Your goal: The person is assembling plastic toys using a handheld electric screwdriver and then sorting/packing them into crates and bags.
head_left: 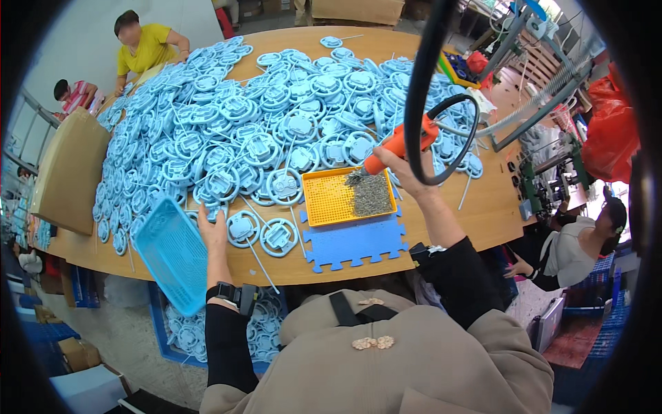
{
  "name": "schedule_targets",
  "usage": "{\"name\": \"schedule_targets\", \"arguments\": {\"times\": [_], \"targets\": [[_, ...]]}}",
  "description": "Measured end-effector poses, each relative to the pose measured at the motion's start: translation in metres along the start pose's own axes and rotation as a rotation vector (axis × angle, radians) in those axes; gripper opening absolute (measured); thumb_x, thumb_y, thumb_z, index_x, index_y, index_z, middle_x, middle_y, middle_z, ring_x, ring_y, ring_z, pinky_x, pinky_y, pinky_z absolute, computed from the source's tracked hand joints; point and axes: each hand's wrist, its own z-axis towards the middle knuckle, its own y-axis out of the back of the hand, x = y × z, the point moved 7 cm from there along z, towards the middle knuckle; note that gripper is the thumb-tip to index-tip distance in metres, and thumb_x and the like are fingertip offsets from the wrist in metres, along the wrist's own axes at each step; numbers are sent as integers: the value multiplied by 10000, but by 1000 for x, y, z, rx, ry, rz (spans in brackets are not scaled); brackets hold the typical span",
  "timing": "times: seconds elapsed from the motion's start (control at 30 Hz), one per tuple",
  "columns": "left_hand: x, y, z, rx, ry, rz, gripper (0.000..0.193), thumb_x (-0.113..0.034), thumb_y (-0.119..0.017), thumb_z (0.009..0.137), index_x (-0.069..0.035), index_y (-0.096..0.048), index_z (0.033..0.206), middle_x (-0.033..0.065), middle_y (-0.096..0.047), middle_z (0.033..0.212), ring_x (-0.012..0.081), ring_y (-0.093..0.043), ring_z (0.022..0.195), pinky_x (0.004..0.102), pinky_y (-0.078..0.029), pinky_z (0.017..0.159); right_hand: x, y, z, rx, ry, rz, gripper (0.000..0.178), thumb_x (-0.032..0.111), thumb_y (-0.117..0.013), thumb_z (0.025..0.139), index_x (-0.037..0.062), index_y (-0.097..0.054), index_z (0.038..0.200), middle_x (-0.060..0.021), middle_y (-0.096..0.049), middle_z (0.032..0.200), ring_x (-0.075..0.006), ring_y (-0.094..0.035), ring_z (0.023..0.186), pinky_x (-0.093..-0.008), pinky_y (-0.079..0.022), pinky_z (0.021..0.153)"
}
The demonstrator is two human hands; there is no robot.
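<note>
The right forearm comes in from the near right and angles far and left, the hand raised over the worktop with its grip clamped around an orange power driver. The left forearm points almost straight away from the body; the left hand lies just beside a light-blue basket, fingers toward the pale-blue ring-shaped parts. Whether that grip is closed on one, I cannot tell.

The driver slants down to the left, its tip at the small grey screws heaped in the right of a yellow perforated tray. The tray sits at the far edge of a blue interlocking mat. The parts, round with long thin stems, pile up on the far and left worktop.
</note>
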Motion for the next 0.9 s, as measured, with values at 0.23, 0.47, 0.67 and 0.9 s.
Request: {"name": "schedule_targets", "arguments": {"times": [0.23,0.47,0.67,0.9], "targets": [[-20,24,-16,68,-108,-265,405,-74,-590,855,-21,-514,1249,116,-594,1087,174,-594,935,303,-476,812,-37,20,9,-9,-74,3,279,95,-767,730,50,-580,931,-6,-608,762,-71,-528,624,-233,-426,556],[-225,-114,-137,428,-675,-11,565,-133,-694,769,-27,-470,1277,174,-510,1259,335,-470,1181,400,-368,999,-42,10,19,41,-59,52,290,132,-783,723,32,-582,905,-8,-609,782,-76,-559,688,-246,-457,625],[-275,-205,-146,376,-757,-212,471,-177,-651,792,-58,-507,1224,168,-554,1158,347,-517,1075,425,-397,913,-39,5,19,95,-16,154,262,68,-757,745,43,-564,920,-16,-619,844,-89,-589,760,-254,-486,682],[-246,-246,-143,630,-492,-161,150,-157,-578,839,-38,-509,898,180,-579,817,382,-564,805,466,-431,696,-64,16,17,60,-57,131,315,79,-765,737,26,-539,950,-27,-614,849,-104,-595,784,-272,-500,710]]}}
